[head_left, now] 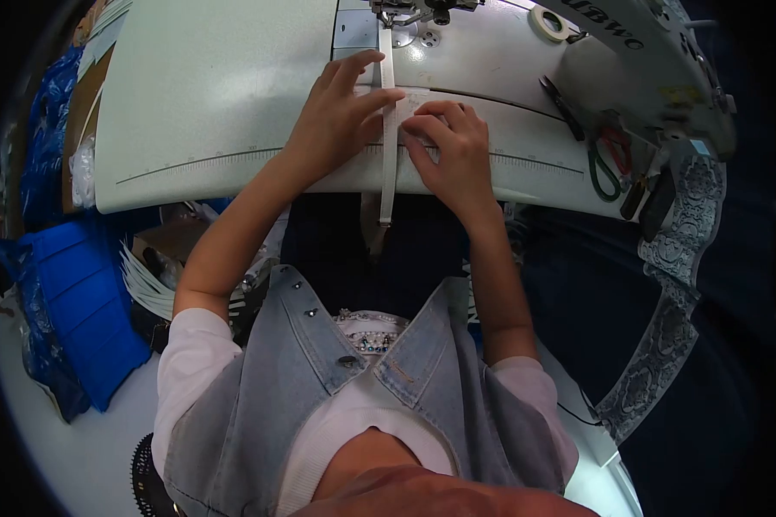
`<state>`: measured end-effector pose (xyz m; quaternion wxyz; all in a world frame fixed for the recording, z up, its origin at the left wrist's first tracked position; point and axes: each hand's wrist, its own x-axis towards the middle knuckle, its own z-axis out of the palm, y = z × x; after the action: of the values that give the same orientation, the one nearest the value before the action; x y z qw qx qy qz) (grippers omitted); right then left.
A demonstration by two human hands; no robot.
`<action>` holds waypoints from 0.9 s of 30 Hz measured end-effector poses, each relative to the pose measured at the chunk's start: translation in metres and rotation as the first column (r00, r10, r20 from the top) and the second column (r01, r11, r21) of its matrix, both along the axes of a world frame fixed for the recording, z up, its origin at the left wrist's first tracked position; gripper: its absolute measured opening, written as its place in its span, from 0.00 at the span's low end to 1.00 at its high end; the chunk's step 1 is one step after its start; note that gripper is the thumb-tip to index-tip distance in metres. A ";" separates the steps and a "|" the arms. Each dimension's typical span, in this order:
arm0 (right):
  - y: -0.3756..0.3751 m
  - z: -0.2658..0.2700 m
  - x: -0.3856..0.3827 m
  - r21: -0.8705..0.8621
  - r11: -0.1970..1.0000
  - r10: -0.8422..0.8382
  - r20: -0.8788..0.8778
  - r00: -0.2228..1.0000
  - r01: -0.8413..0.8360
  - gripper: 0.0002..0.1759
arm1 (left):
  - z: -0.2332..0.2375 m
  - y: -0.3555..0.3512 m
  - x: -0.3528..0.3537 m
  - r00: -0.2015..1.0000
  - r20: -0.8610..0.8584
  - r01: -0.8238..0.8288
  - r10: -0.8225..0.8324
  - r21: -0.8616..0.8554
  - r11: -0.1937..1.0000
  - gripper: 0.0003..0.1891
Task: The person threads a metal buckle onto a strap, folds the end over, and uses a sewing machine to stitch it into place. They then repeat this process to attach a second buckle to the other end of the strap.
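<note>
A narrow white strap (389, 159) runs from under the sewing machine's presser foot (386, 19) toward me, and its end hangs over the table's front edge. My left hand (341, 112) is open on the strap's left side. Its fingers are spread, with the fingertips at or over the strap. Just right of the strap is my right hand (457, 151), its fingers curled in and thumb close to the index finger. Whatever it may pinch is hidden or too small to name.
The sewing table (190, 112) carries a printed ruler along its front. At right lie black snips (562, 105), green-handled scissors (603, 175) and a tape roll (549, 24). Lace trim (677, 258) hangs beyond. A blue bin (90, 302) stands at lower left.
</note>
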<state>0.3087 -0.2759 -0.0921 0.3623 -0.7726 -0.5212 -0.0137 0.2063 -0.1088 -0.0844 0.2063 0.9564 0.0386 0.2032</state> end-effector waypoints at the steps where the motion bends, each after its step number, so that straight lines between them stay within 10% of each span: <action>1: 0.002 -0.002 0.001 0.012 1.000 -0.006 0.007 1.000 0.006 0.08 | -0.003 0.002 0.002 0.996 0.094 0.002 -0.005 0.022 1.000 0.22; 3: 0.006 -0.006 0.003 0.046 0.999 -0.024 -0.066 0.998 0.027 0.07 | -0.003 0.004 0.004 0.984 0.179 0.013 -0.022 0.052 0.999 0.19; 5: 0.011 -0.007 0.006 0.086 0.995 -0.033 -0.096 0.995 0.041 0.06 | -0.001 0.003 0.004 0.957 0.205 -0.073 0.207 -0.520 0.851 0.10; 9: 0.033 0.001 0.008 0.208 0.973 -0.036 -0.304 0.952 0.104 0.06 | -0.008 0.014 0.004 0.944 0.064 -0.140 0.325 -0.811 0.567 0.14; 27: 0.086 -0.002 -0.004 0.384 0.915 -0.088 -0.112 0.990 0.125 0.03 | -0.014 0.011 0.003 0.919 0.171 -0.016 0.356 -0.885 0.465 0.12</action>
<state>0.3048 -0.1897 -0.0943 0.5312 -0.7121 -0.4479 -0.1008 0.2096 -0.0978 -0.0989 0.6402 0.6597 0.2063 0.3351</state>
